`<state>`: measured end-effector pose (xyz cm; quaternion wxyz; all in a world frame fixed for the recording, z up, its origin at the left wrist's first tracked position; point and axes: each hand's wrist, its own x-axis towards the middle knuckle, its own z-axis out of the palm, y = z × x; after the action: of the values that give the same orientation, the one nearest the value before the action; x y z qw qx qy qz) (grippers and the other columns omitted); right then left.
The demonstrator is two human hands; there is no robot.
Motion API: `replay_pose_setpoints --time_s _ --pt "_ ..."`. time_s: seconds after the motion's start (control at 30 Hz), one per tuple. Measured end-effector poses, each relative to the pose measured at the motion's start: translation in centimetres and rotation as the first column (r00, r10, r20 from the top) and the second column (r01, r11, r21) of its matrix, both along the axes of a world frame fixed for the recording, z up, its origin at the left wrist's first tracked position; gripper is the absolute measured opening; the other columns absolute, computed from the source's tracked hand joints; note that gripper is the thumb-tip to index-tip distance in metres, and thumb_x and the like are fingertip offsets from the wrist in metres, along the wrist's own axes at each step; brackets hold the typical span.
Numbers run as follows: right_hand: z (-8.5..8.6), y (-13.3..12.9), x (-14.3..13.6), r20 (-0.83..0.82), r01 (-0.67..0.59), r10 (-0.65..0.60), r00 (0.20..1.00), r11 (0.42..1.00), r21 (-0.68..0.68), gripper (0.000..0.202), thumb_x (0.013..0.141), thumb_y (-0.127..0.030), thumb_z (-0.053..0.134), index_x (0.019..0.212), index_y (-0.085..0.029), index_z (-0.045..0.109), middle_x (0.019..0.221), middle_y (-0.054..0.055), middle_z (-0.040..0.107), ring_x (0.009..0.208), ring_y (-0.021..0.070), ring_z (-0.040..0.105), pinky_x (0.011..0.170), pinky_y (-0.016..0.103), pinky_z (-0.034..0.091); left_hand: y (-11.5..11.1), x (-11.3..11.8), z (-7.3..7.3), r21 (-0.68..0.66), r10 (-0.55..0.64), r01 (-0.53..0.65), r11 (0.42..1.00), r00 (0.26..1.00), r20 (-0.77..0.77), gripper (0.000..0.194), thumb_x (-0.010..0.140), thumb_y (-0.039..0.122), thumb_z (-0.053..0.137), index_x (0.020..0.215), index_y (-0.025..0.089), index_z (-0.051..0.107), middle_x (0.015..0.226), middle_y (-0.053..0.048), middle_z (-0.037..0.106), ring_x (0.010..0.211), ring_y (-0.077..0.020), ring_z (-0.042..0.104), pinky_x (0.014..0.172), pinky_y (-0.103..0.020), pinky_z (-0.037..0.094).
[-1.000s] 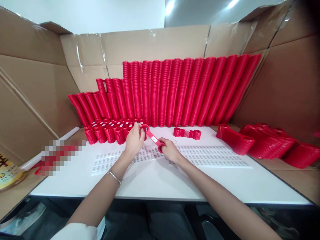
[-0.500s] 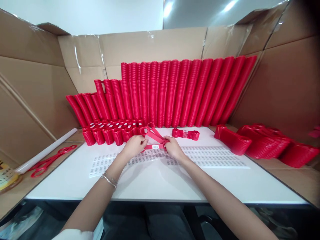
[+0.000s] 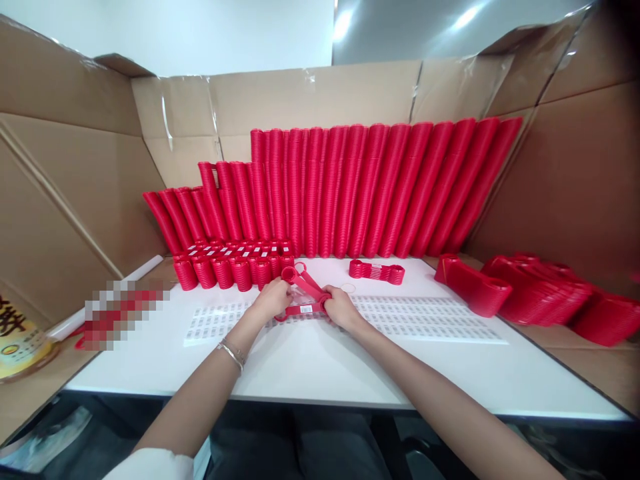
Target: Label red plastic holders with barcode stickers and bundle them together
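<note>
We hold a bundle of flat red plastic strips (image 3: 306, 293) between both hands, low over the white counter (image 3: 320, 367) and just above the sheets of barcode labels (image 3: 400, 319) that lie across it. Our left hand (image 3: 273, 298) has its fingers closed around the left ends of the strips, and our right hand (image 3: 339, 305) pinches the right ends, where the strips come together. The strips fan apart toward the left: one lies nearly level and carries a small white label (image 3: 306, 309), while two others slant up and away, ending in round loops. A silver bracelet (image 3: 231, 352) sits on our left wrist.

Behind the hands, a row of short red stacks (image 3: 235, 267) with white labels on top stands at the back left of the counter. Tall leaning red stacks (image 3: 360, 190) rest against the cardboard wall (image 3: 320, 93). A single small red stack (image 3: 377, 271) lies flat near the middle, well apart from our hands. More red strips lie heaped (image 3: 540, 290) on the right. A white roll (image 3: 113, 290) lies at the left edge.
</note>
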<state>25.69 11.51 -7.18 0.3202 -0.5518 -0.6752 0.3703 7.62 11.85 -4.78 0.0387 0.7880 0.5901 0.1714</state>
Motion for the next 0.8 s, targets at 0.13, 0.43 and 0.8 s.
replay_pose_setpoints --time_s 0.13,0.43,0.8 --pt "0.3 -0.2 0.0 -0.002 0.0 0.0 1.0 0.999 -0.048 0.02 0.09 -0.024 0.042 0.1 -0.01 0.052 0.053 -0.005 0.047 0.038 0.0056 0.043 0.039 0.017 0.037 0.4 -0.9 0.3 -0.024 -0.069 0.074 0.997 0.986 0.15 0.016 0.084 0.014 0.06 0.069 0.012 0.056 0.073 -0.001 0.056 0.071 -0.0175 0.056 0.069 -0.033 0.046" --pt "1.0 -0.1 0.6 -0.013 0.048 -0.047 0.999 0.996 0.075 0.016 0.083 -0.012 0.044 0.095 -0.01 0.055 0.061 -0.002 0.05 0.047 0.0073 0.046 0.046 0.02 0.037 -0.9 -0.4 2.5 -0.022 -0.283 0.368 0.929 0.749 0.599 0.023 0.079 0.035 0.052 0.078 0.013 0.057 0.057 0.002 0.051 0.05 -0.014 0.05 0.047 -0.021 0.039" --pt "2.4 -1.4 0.5 0.019 0.002 -0.007 1.0 0.967 0.257 0.029 0.065 -0.003 0.039 0.085 -0.012 0.057 0.071 0.004 0.057 0.064 0.0145 0.049 0.059 0.023 0.034 -1.8 1.0 3.0 0.028 -0.258 0.338 0.941 0.658 0.707 0.025 0.075 0.038 0.057 0.074 0.013 0.057 0.049 0.006 0.042 0.038 -0.0082 0.034 0.038 -0.019 0.025"
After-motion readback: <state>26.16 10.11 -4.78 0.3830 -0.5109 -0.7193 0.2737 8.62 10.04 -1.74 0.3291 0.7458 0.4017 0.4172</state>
